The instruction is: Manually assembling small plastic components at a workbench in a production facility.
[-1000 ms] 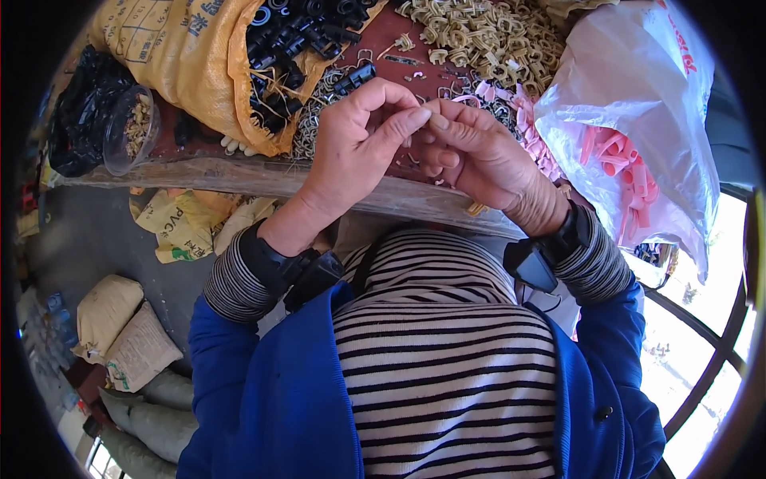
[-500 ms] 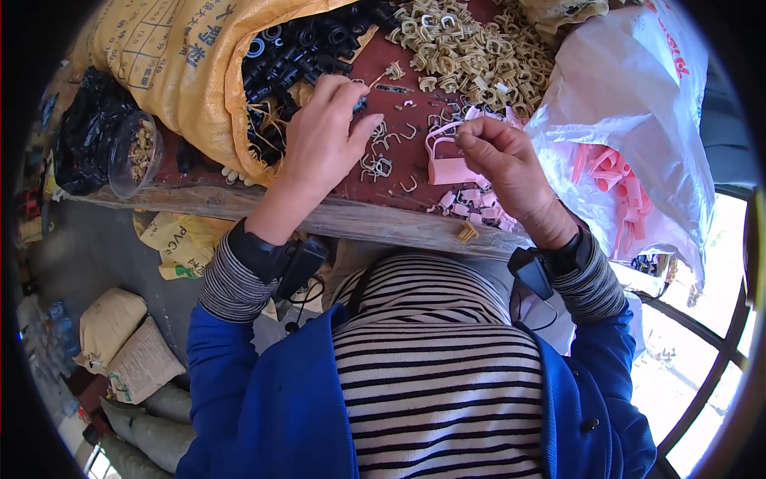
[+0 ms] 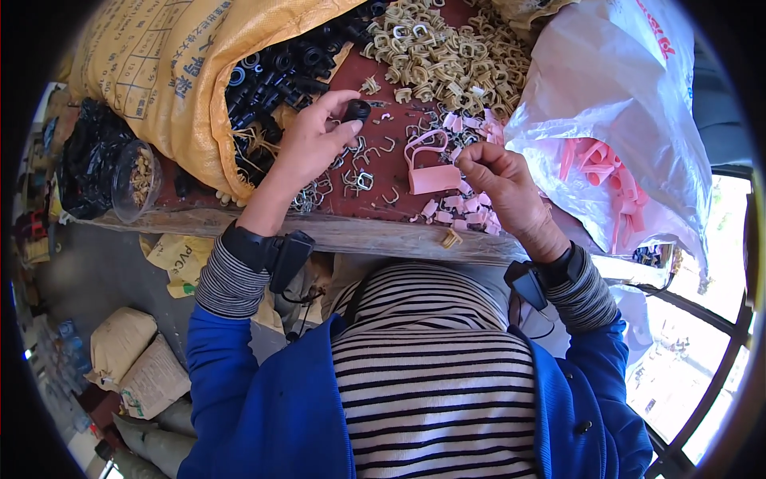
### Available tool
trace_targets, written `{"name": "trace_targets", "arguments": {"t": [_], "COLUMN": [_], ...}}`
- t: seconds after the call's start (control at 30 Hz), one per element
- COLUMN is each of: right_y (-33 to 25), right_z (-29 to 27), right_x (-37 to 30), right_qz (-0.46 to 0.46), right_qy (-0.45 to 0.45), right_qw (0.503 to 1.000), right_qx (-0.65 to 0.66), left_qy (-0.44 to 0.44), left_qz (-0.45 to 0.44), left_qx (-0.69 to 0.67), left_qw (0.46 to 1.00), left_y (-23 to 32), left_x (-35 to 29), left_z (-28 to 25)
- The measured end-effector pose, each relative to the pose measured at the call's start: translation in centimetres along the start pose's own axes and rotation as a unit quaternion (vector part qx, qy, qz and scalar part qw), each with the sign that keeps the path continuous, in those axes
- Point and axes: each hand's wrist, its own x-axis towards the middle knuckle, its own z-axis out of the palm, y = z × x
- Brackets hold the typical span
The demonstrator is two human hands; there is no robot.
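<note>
A round black plastic fitting point(image 3: 357, 110) sits between the thumb and fingers of my left hand point(image 3: 307, 144), above the red tabletop by the yellow sack's mouth. My right hand point(image 3: 501, 180) is closed in a pinch at the right; whatever its fingertips hold is too small to make out. Just left of those fingertips lies a pink plastic piece with a looped strap point(image 3: 435, 179). Metal U-shaped clips point(image 3: 359, 177) are scattered between my hands. Small pink pieces point(image 3: 471, 211) lie below the right hand, near the table's front edge.
A yellow woven sack point(image 3: 191, 88) spills black fittings point(image 3: 291, 68) at the left. Cream plastic clips point(image 3: 447, 60) are heaped at the back. At the right a white bag point(image 3: 606, 88) holds pink strips point(image 3: 602, 172). A clear tub point(image 3: 137, 180) stands at the left edge.
The black fitting, mostly hidden behind my left fingers before, now shows plainly between thumb and fingers. My right hand stays pinched beside the pink piece. The whole view has shifted slightly.
</note>
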Motion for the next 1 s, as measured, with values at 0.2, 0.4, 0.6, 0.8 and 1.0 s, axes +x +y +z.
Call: {"name": "trace_targets", "arguments": {"t": [0.2,0.4,0.6,0.8,1.0], "right_y": [0.3,0.1,-0.4,-0.3,-0.4], "right_z": [-0.3,-0.1,0.0,0.4,1.0], "right_x": [-0.5,-1.2,-1.7,-2.4,-2.6], "right_qz": [-0.010,-0.020,-0.049,-0.080,-0.161], "right_qy": [-0.008,-0.005,-0.014,-0.016,-0.016], "right_qw": [1.000,1.000,0.996,0.991,0.969], "right_qx": [0.023,-0.015,-0.073,-0.101,-0.185], "left_qy": [-0.088,-0.161,-0.147,-0.168,-0.200], "left_qz": [-0.096,-0.124,-0.180,-0.245,-0.215], "left_qx": [-0.468,-0.561,-0.557,-0.556,-0.530], "left_qw": [0.874,0.802,0.797,0.776,0.796], "left_y": [1.0,1.5,2.9,3.2,3.1], "left_x": [-1.0,-1.8,-2.6,-3.3,-3.4], "left_z": [0.9,2.8,5.3,6.5,7.2]}}
